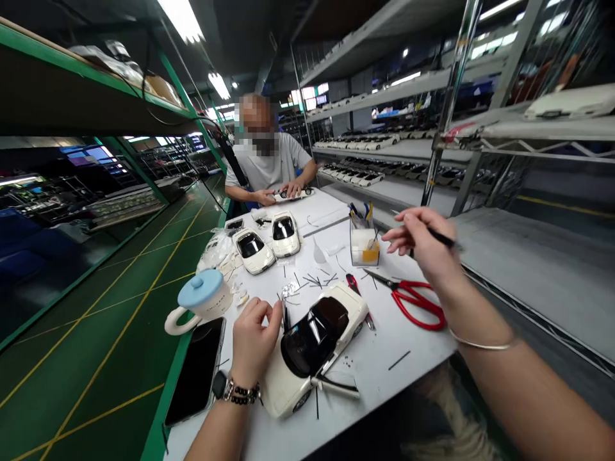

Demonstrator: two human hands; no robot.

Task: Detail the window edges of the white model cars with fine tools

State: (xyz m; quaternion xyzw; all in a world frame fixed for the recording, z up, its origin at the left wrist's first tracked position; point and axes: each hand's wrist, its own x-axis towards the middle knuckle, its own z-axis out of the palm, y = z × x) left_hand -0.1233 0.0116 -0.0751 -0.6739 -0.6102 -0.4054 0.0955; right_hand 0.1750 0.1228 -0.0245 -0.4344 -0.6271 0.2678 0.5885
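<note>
A white model car (319,339) with a dark roof and windscreen rests on the white table, its near door (339,386) swung out. My left hand (254,336) is closed at the car's far side, beside a dark upright part that looks like the other door. What its fingertips hold, if anything, is hidden. Raised over the table's right side, my right hand (425,240) grips a slim black pen-like tool (439,237) with a thin tip; its exact kind is unclear. Red-handled scissors (418,304) lie below that hand, and a red utility knife (353,283) lies behind the car.
Two more white model cars (286,234) stand farther back. A clear tool box (365,246), a blue-lidded mug (202,294) and a phone (196,371) are on the table. Thin black strips lie scattered. A co-worker (273,160) handles another car opposite. Metal shelves (408,150) stand right.
</note>
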